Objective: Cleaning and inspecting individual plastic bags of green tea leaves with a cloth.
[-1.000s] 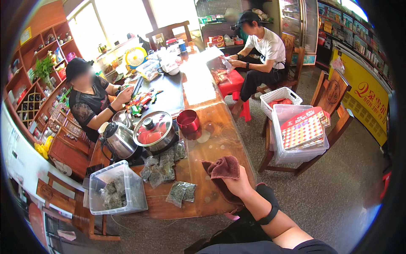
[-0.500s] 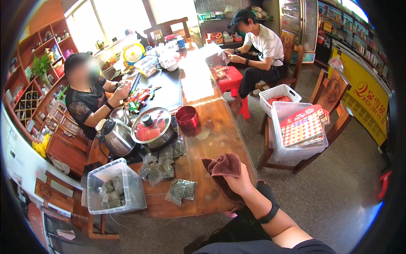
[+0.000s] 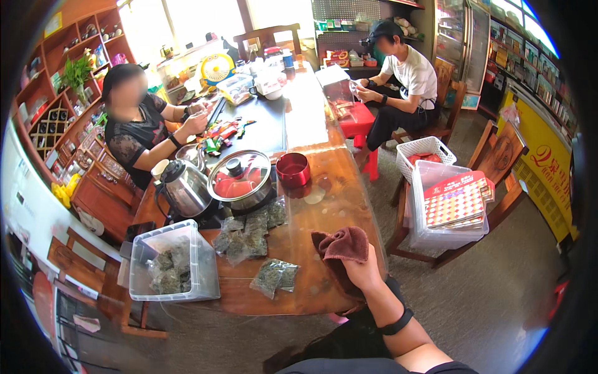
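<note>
My right hand (image 3: 361, 267) grips a brown cloth (image 3: 346, 244) near the right front edge of the wooden table (image 3: 324, 274). The cloth is bunched above the fingers, which are partly hidden, and part of it hangs down toward the tabletop. To the left of this hand lie clear packets of dark dried leaves (image 3: 275, 278), with several more (image 3: 244, 240) in a pile behind. Farther back on the table stands a shiny red pot (image 3: 293, 171). My left hand is out of view.
A clear plastic bin (image 3: 202, 274) with similar packets stands at the left front corner. Behind it are a steel kettle (image 3: 185, 187) and a glass-lidded pot (image 3: 240, 198). Two people sit farther off, one handling small wrappers. A chair at right holds a tub (image 3: 436, 240) with printed cartons.
The whole view has shifted, so the scene sits farther right in the picture. My right hand still holds the cloth at about the same spot by the table edge.
</note>
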The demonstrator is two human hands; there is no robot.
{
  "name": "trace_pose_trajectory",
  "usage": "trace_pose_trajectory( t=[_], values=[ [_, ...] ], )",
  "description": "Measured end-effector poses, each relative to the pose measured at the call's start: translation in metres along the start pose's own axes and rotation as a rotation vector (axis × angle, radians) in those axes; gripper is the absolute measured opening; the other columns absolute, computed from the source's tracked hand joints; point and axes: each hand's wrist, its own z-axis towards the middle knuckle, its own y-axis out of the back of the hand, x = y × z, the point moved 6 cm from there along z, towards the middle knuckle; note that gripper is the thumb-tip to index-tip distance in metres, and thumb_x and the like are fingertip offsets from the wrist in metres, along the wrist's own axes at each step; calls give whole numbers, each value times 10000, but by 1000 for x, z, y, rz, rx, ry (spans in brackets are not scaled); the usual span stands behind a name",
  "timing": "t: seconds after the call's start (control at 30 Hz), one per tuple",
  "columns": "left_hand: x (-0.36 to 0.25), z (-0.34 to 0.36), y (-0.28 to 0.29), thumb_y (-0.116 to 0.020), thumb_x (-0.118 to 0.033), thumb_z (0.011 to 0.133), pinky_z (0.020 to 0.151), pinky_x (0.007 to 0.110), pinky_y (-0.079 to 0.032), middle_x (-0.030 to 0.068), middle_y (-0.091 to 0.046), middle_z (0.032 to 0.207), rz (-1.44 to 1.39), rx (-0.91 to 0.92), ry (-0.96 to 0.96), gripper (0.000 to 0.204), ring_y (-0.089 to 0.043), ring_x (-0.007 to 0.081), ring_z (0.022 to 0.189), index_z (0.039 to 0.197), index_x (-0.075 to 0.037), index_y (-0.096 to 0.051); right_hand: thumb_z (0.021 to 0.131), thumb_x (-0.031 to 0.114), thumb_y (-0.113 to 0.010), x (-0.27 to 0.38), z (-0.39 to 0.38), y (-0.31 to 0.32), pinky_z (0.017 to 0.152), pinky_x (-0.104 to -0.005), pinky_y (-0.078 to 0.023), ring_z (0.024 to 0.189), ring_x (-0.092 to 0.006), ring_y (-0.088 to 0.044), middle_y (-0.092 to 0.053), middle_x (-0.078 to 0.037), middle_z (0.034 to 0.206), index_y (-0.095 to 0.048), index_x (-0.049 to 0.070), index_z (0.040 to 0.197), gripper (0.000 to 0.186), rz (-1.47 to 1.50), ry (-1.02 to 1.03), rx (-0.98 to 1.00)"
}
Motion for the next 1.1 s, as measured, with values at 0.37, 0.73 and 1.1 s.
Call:
trace_pose_trajectory(
  t=[0.37,0.73,1.1],
  values=[
    [28,-5,-9,-502,-369,827,1004,328,-170,108,-135,1364,14,57,11,724,-168,209,1234,1300,31,-126,722,32,-578,5,-2,2,726,-263,-438,815,-143,-569,-604,-83,862,-557,-1,945,226,3,-5,-19],
    [61,-17,-23,-504,-383,826,1023,329,-146,106,-102,1389,79,144,-7,761,-139,210,1258,1316,33,-97,736,36,-569,11,0,-2,704,-256,-440,784,-129,-558,-601,-71,836,-556,-9,930,200,107,53,-18],
    [43,-15,-24,-416,-381,875,839,350,-427,104,-455,1171,166,-96,171,470,-452,190,1057,1185,-30,-372,777,98,-542,17,-6,-5,693,-240,-432,778,-115,-528,-567,-49,855,-518,-3,935,189,19,61,-6]
  ],
)
